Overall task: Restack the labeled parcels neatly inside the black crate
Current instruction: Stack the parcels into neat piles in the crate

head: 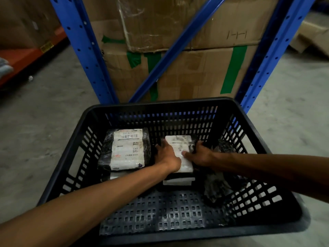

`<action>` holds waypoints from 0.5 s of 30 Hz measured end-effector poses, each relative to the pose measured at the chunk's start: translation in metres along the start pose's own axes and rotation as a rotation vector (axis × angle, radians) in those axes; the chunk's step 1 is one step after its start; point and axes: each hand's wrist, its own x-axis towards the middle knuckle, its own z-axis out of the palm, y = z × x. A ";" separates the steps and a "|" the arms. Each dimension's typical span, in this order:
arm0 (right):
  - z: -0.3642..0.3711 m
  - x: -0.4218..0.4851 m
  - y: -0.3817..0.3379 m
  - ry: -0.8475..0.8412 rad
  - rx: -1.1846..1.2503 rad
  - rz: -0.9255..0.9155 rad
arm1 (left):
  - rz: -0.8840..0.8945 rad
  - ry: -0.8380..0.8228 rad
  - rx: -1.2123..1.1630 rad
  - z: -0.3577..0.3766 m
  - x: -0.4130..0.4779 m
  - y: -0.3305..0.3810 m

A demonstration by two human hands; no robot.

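A black slotted crate (160, 105) stands on the concrete floor in front of me. Both my hands are inside it on one labeled parcel (179, 142) at the middle of the far side: my left hand (167, 155) grips its left edge, my right hand (200, 155) its right edge. That parcel rests on another white-labeled parcel (179, 181) below it. A larger black-wrapped parcel with a white shipping label (126, 148) lies flat at the far left, on top of one more whose edge barely shows. A black-wrapped parcel (218, 186) leans against the right wall.
Directly behind the crate rise the blue uprights and diagonal brace of a rack (85, 50), with large cardboard boxes (187, 68) marked by green tape. An orange shelf beam (21, 57) runs at the left. Flattened cardboard (311, 36) lies at the far right.
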 end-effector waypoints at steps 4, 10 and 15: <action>0.009 0.007 -0.009 -0.034 -0.103 0.044 | -0.016 -0.086 0.114 -0.001 0.004 0.006; -0.064 -0.039 -0.043 -0.026 -0.905 -0.253 | 0.315 0.106 0.021 0.016 -0.032 -0.008; -0.104 -0.099 -0.036 0.090 -1.328 -0.483 | 0.403 -0.211 -0.052 0.055 -0.067 -0.001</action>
